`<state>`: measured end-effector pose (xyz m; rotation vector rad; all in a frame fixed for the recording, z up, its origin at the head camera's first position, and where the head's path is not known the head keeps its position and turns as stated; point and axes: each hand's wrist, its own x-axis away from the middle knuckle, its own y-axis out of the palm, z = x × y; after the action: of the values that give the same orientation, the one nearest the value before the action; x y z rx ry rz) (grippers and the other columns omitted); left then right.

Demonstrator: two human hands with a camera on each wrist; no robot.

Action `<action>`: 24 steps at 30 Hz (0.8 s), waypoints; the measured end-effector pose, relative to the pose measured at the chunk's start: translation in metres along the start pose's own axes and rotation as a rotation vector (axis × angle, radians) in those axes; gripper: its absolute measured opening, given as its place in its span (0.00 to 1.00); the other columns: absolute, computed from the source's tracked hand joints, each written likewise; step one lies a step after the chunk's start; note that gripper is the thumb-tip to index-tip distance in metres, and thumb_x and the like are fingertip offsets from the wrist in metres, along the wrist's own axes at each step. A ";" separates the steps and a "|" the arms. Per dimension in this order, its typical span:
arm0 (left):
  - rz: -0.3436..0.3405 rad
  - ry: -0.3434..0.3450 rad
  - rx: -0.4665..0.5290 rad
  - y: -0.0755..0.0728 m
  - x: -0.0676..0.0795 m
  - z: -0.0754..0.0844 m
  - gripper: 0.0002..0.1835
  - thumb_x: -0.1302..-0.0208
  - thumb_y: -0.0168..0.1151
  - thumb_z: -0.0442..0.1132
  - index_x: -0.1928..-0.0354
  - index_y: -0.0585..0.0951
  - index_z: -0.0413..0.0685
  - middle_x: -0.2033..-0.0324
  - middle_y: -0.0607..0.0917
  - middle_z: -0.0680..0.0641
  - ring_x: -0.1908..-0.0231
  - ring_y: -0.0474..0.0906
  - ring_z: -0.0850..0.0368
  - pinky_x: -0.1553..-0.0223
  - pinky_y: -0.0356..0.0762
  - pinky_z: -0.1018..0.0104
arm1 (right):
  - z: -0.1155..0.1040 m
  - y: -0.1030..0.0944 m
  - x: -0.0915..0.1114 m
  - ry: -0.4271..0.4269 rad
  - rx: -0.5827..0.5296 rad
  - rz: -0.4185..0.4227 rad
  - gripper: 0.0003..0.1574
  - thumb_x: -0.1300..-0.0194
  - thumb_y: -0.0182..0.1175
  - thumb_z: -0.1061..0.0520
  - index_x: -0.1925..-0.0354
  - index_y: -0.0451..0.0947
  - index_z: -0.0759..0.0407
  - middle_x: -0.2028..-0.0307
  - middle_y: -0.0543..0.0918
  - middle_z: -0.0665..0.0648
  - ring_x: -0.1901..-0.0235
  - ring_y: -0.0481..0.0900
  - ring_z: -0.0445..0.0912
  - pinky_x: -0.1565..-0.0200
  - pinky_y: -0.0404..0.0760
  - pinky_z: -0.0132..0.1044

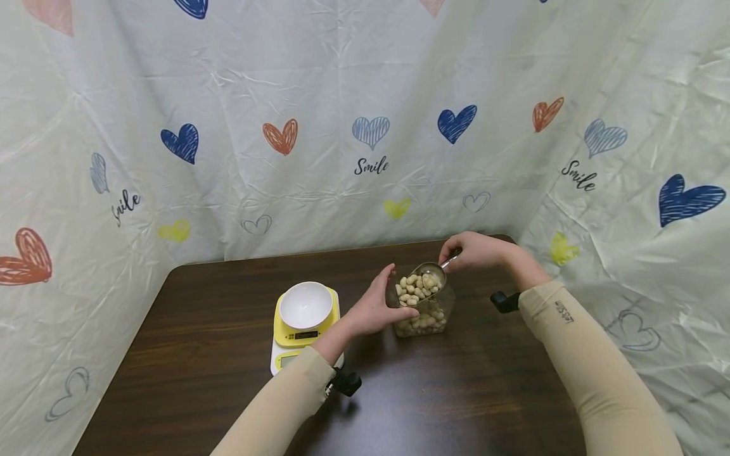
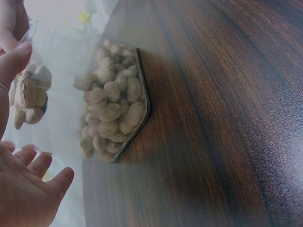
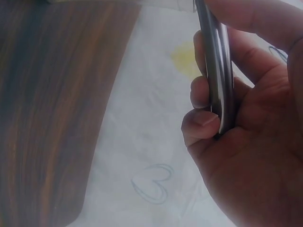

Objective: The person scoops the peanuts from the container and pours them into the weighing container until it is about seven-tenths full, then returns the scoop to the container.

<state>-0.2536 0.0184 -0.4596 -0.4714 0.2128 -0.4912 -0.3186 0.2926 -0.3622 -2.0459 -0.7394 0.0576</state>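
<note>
Behind the brown table [image 1: 199, 354], heart-print sheeting [image 1: 325, 76]

Close-fitting beige sleeves cover both arms: the left sleeve [image 1: 279, 405] at the bottom centre of the head frame, the right sleeve [image 1: 599, 373] at its lower right, lightly creased along the forearm. Near the right cuff runs small dark lettering [image 1: 563, 311] that seems to read "Let's Slim". A small, rounded black camera sits at each wrist, the left camera [image 1: 346, 382] and the right camera [image 1: 505, 302]. Past the cuffs, the left hand [image 1: 373, 310] and right hand [image 1: 476, 250] are bare.
</note>
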 end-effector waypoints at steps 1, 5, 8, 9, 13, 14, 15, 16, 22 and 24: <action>0.000 0.000 0.003 0.000 0.000 0.000 0.59 0.55 0.71 0.60 0.28 0.42 0.62 0.32 0.57 0.50 0.34 0.53 0.53 0.40 0.59 0.56 | 0.000 0.000 0.000 0.007 -0.005 -0.007 0.11 0.44 0.66 0.50 0.61 0.81 0.50 0.62 0.80 0.50 0.62 0.74 0.47 0.62 0.73 0.43; -0.001 -0.006 0.004 0.000 0.000 0.000 0.59 0.55 0.71 0.60 0.28 0.42 0.64 0.33 0.56 0.54 0.33 0.53 0.53 0.40 0.59 0.56 | 0.002 -0.002 -0.002 0.035 -0.038 -0.041 0.11 0.43 0.66 0.50 0.61 0.81 0.49 0.62 0.80 0.51 0.62 0.75 0.51 0.61 0.74 0.43; -0.004 -0.015 0.002 0.000 0.000 0.000 0.59 0.55 0.70 0.61 0.28 0.42 0.65 0.33 0.56 0.56 0.33 0.53 0.54 0.40 0.59 0.57 | 0.002 -0.003 -0.003 0.060 -0.084 -0.065 0.11 0.43 0.65 0.50 0.60 0.81 0.50 0.63 0.80 0.53 0.61 0.75 0.55 0.61 0.73 0.44; -0.004 -0.017 0.002 0.000 0.001 0.000 0.58 0.55 0.70 0.61 0.28 0.42 0.65 0.33 0.56 0.56 0.33 0.53 0.54 0.40 0.59 0.57 | 0.002 -0.004 -0.003 0.064 -0.097 -0.071 0.11 0.43 0.65 0.51 0.60 0.81 0.51 0.63 0.80 0.54 0.61 0.75 0.55 0.61 0.73 0.44; -0.006 -0.023 0.000 0.000 0.001 0.001 0.58 0.54 0.70 0.60 0.28 0.41 0.65 0.33 0.56 0.56 0.34 0.53 0.56 0.40 0.59 0.57 | 0.000 -0.005 -0.004 0.072 -0.135 -0.090 0.12 0.43 0.66 0.52 0.60 0.80 0.54 0.63 0.80 0.56 0.63 0.75 0.54 0.61 0.73 0.45; -0.006 -0.023 0.000 0.000 0.001 0.001 0.58 0.54 0.70 0.59 0.28 0.41 0.65 0.33 0.56 0.56 0.34 0.53 0.56 0.40 0.59 0.57 | -0.001 -0.006 -0.005 0.072 -0.143 -0.094 0.12 0.43 0.66 0.53 0.60 0.80 0.55 0.63 0.80 0.56 0.63 0.74 0.54 0.61 0.73 0.45; -0.006 -0.022 0.001 0.000 0.001 0.001 0.58 0.53 0.70 0.58 0.28 0.41 0.65 0.33 0.56 0.55 0.34 0.52 0.56 0.40 0.58 0.56 | 0.000 -0.006 -0.005 0.073 -0.144 -0.098 0.12 0.43 0.66 0.53 0.60 0.80 0.55 0.63 0.79 0.57 0.63 0.74 0.54 0.61 0.73 0.46; -0.007 -0.023 -0.001 0.000 0.001 0.001 0.58 0.53 0.70 0.59 0.28 0.41 0.66 0.33 0.56 0.55 0.34 0.52 0.56 0.40 0.59 0.56 | 0.000 -0.006 -0.006 0.074 -0.143 -0.101 0.12 0.43 0.66 0.53 0.60 0.80 0.55 0.63 0.79 0.57 0.63 0.74 0.55 0.60 0.73 0.48; -0.002 -0.025 -0.014 0.001 0.000 0.000 0.58 0.54 0.70 0.61 0.28 0.41 0.67 0.33 0.56 0.56 0.34 0.53 0.59 0.40 0.59 0.58 | 0.001 -0.010 -0.009 0.084 -0.115 -0.100 0.13 0.44 0.66 0.51 0.60 0.80 0.53 0.63 0.79 0.56 0.61 0.73 0.58 0.60 0.72 0.50; -0.001 -0.023 -0.020 0.001 0.000 -0.001 0.58 0.55 0.70 0.62 0.28 0.41 0.67 0.33 0.56 0.56 0.34 0.53 0.59 0.40 0.59 0.57 | 0.000 -0.012 -0.009 0.088 -0.111 -0.102 0.13 0.45 0.66 0.51 0.60 0.80 0.52 0.63 0.79 0.56 0.61 0.73 0.58 0.60 0.72 0.50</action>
<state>-0.2536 0.0188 -0.4605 -0.4967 0.1959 -0.4851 -0.3318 0.2926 -0.3552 -2.0980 -0.8052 -0.1339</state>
